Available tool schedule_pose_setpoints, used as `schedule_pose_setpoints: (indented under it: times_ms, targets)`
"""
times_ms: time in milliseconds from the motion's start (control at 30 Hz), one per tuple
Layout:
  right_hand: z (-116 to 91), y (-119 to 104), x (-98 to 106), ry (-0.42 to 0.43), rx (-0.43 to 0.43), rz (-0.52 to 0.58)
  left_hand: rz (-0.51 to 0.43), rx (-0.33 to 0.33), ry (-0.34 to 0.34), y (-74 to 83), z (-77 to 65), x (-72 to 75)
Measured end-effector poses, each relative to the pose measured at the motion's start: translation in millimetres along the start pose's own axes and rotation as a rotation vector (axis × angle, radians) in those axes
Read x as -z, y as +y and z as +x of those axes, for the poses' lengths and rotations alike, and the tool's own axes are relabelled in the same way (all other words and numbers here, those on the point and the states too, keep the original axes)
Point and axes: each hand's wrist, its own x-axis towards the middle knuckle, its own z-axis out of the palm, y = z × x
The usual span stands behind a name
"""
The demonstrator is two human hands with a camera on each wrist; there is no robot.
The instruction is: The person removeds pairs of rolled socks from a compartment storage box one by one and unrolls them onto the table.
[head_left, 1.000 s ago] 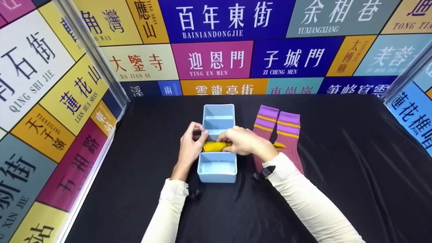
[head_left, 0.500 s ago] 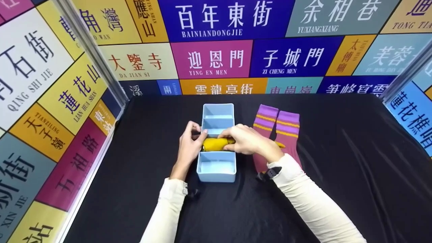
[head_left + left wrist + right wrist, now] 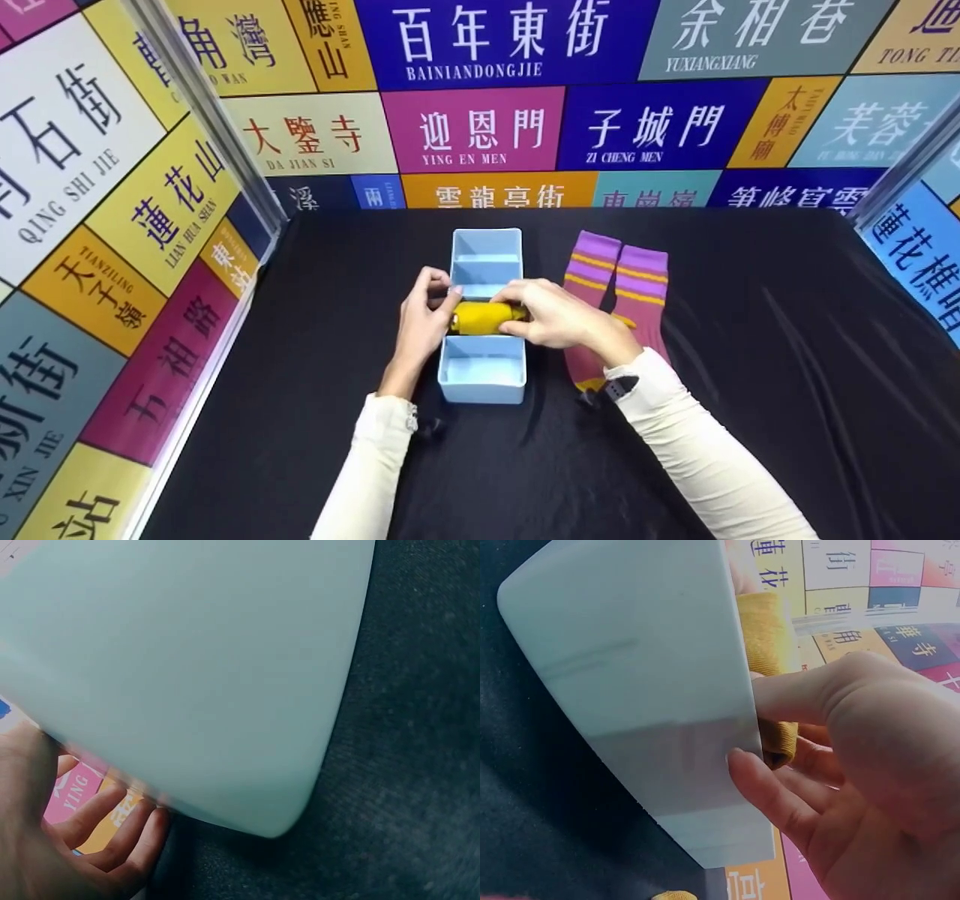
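A light blue divided box (image 3: 484, 375) stands in the middle of the table. Across its mid section lies a rolled yellow sock (image 3: 480, 319), its ribbed knit (image 3: 765, 637) showing above the rim in the right wrist view. My right hand (image 3: 559, 311) pinches the sock's right end; one fingertip (image 3: 741, 761) rests on the box's outer wall. At the left side my left hand (image 3: 424, 319) grips the rim, thumb and forefinger close together beside the sock's left end. In the left wrist view the box wall (image 3: 187, 690) hides part of this hand.
A pair of pink and purple striped socks (image 3: 637, 292) with yellow tips lies flat to the right, partly behind my right forearm. Black cloth (image 3: 300, 352) covers the table. Sign-printed panels (image 3: 472, 127) rise at the back and both sides.
My right hand has shifted slightly right along the sock, exposing more of its yellow top. The left hand and the box have stayed in place.
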Motion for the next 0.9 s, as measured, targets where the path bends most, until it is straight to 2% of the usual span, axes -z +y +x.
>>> schedule_pose_setpoints:
  times_ms: [200,467,900]
  targets:
    - [-5.3,-1.1,1.8,0.000,0.007,0.086,0.019,-0.022,0.000,0.7,0.7,-0.1]
    - [-8.0,0.7,-0.3,0.006,0.018,0.105,0.020,-0.027,0.001,0.3,0.4,-0.5]
    - [-18.7,1.8,2.7,0.180,0.066,0.195,0.020,-0.009,0.020,1.9,0.3,-1.4]
